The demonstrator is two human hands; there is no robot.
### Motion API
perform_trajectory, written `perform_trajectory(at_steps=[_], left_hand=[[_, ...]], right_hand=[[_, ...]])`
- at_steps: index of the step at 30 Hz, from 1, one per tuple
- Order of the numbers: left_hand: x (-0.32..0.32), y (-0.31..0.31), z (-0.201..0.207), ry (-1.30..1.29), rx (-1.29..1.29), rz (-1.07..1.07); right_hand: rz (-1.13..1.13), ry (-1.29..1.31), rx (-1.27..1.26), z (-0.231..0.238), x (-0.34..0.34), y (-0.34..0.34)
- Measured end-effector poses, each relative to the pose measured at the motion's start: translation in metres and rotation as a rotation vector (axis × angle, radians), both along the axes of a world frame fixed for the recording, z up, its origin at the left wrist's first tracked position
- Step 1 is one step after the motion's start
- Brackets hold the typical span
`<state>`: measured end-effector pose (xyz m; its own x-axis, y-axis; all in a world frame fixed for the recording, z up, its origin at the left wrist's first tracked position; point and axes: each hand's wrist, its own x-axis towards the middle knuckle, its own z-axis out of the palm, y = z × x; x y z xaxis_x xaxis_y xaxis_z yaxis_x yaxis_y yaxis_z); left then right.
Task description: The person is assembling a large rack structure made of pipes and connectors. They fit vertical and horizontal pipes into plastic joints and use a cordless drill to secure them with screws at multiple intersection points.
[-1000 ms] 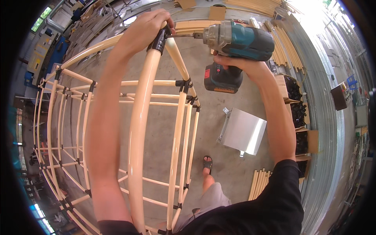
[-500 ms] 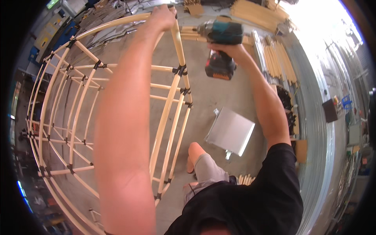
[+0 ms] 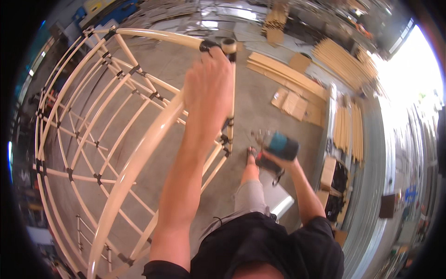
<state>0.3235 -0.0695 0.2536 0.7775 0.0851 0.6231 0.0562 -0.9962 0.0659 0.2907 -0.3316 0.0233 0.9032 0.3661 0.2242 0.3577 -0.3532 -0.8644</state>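
Cream-coloured pipes (image 3: 134,169) joined by black connectors make up a tall rack frame on my left. My left hand (image 3: 209,81) is closed at its upper corner, around the end of a thick pipe beside a black connector (image 3: 210,45). The hand hides part of that joint. An open pipe end (image 3: 228,43) stands just beyond it. In my right hand (image 3: 281,161) is a teal and black cordless drill (image 3: 282,146), gripped by its handle. It is held low, apart from the frame, its nose toward the left, slightly blurred.
A silver metal box (image 3: 278,197) sits on the floor under the drill, partly hidden. Flat cardboard (image 3: 292,104) and bundles of cream pipes (image 3: 346,63) lie ahead. Long metal profiles (image 3: 371,186) run along the right side, by open boxes of black parts (image 3: 335,204).
The drill has come away from the upper corner, down and back toward my body. My left hand stays at the corner. The view has shifted, showing more floor ahead.
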Motion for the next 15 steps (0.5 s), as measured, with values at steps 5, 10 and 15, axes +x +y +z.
perform_trajectory(at_steps=[5,10,15], left_hand=[[-0.018,-0.019,0.001,0.072,0.031,0.144],[-0.016,-0.008,-0.005,-0.217,0.218,0.056],[-0.055,-0.039,0.011,0.026,0.330,0.183]], right_hand=[[0.226,-0.240,-0.210,-0.100,0.017,-0.047],[0.303,-0.186,-0.229,-0.118,0.061,-0.024],[0.292,-0.285,-0.079,-0.148,0.082,-0.019]])
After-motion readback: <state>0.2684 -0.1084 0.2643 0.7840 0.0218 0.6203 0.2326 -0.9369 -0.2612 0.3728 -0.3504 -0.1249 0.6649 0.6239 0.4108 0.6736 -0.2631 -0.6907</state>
